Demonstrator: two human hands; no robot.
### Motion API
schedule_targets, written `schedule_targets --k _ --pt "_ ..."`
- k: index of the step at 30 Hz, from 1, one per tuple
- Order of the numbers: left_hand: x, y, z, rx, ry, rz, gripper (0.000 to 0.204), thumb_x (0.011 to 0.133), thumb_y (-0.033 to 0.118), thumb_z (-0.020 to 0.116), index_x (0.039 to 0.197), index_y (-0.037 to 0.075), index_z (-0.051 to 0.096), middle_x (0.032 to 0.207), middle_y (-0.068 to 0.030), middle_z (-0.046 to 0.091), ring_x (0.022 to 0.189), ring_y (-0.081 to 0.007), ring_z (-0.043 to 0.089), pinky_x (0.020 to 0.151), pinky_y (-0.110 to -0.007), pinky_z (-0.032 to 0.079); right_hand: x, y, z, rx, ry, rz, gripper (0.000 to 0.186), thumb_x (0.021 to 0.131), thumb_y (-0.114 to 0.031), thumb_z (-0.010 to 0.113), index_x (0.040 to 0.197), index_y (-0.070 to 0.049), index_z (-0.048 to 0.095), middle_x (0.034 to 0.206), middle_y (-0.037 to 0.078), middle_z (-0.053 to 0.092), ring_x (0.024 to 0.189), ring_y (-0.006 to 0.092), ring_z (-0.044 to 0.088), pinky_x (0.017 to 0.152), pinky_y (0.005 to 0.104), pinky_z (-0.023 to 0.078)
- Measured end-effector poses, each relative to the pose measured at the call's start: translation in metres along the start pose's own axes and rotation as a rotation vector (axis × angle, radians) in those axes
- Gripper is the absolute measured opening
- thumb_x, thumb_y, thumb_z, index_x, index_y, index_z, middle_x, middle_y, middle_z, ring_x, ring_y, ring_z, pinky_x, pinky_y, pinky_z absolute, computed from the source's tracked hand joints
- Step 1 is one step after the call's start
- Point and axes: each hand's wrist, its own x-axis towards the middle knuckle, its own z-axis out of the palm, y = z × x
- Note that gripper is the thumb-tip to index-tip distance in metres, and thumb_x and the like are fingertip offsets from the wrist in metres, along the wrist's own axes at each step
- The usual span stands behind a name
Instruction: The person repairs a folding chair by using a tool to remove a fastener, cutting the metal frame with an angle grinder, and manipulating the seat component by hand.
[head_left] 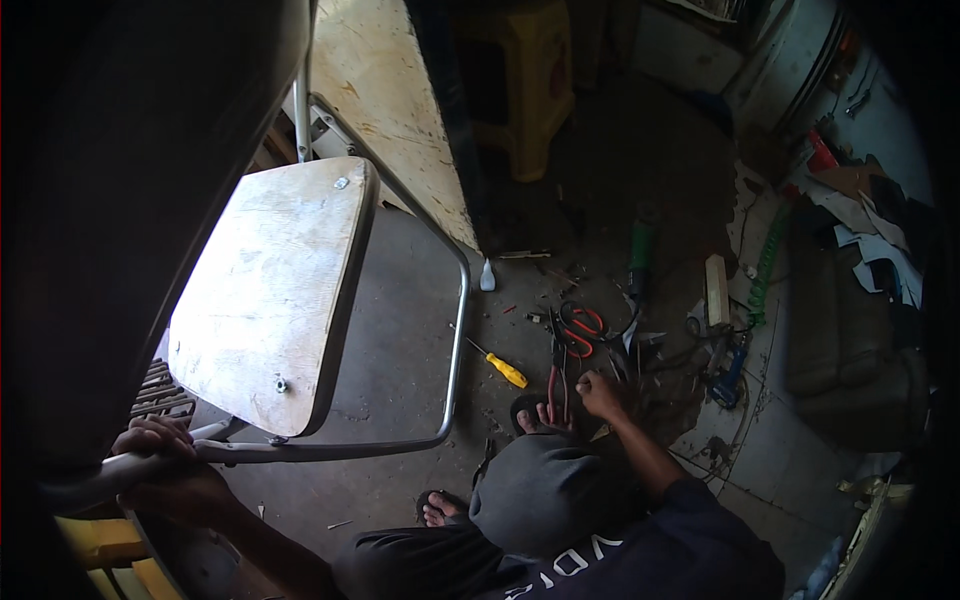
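Observation:
A metal-framed chair with a pale wooden seat board lies tipped at the left. Bolt fittings show on the board. My left hand wraps round the chair's tube at the lower left, with fingers over the top. Above my right knee, my right hand is closed, its fingers curled; whatever is in it, if anything, cannot be made out. Beside that hand lie long-handled pliers and orange-handled scissors. A yellow-handled screwdriver rests on the floor between them and the chair.
A yellow plastic stool stands at the back. A green power tool, a blue tool and a coiled green hose lie to the right. Scraps are heaped at far right. A worn board stands behind the chair.

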Motion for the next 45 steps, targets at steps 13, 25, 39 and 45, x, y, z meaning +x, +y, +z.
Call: schedule_targets --k 13,25,39,45 --pt "-0.003 -0.008 0.013 -0.162 0.005 0.042 0.074 0.098 0.074 0.031 0.090 0.005 0.057 0.069 -0.0040 0.049 0.056 -0.0120 0.045 0.054 -0.026 0.034 -0.011 -0.061 -0.005 -0.079 -0.088 0.182 0.052 0.092 -0.023 0.054 0.139 -0.004 0.042 0.109 0.029 0.068 0.101 0.0483 0.066 0.088 0.0542 0.053" --pt "-0.011 0.012 0.016 0.193 0.019 0.087 0.076 0.105 0.060 0.024 0.090 -0.005 0.060 0.069 -0.0054 0.051 0.052 -0.0109 0.048 0.046 -0.030 0.035 -0.135 -0.397 -0.185 0.008 -0.248 -1.334 0.058 0.098 -0.003 0.057 0.152 -0.007 0.039 0.098 0.029 0.069 0.075 0.0346 0.074 0.059 0.0378 0.055" --pt "-0.004 0.012 0.012 0.093 0.075 0.304 0.055 0.105 0.048 0.045 0.082 0.000 0.057 0.063 -0.0119 0.053 0.049 -0.0242 0.059 0.048 -0.038 0.044 -0.169 -0.455 -0.166 -0.056 -0.201 -1.332 0.048 0.102 -0.007 0.050 0.150 -0.008 0.043 0.085 0.023 0.071 0.063 0.0285 0.071 0.057 0.0409 0.057" --pt "-0.003 0.009 0.016 0.094 0.082 0.279 0.051 0.104 0.045 0.049 0.080 0.001 0.059 0.063 -0.0107 0.054 0.050 -0.0227 0.060 0.048 -0.035 0.045 -0.156 -0.446 -0.167 -0.404 -0.292 -1.358 0.054 0.099 -0.002 0.052 0.151 -0.003 0.039 0.095 0.025 0.071 0.069 0.0305 0.072 0.061 0.0405 0.058"
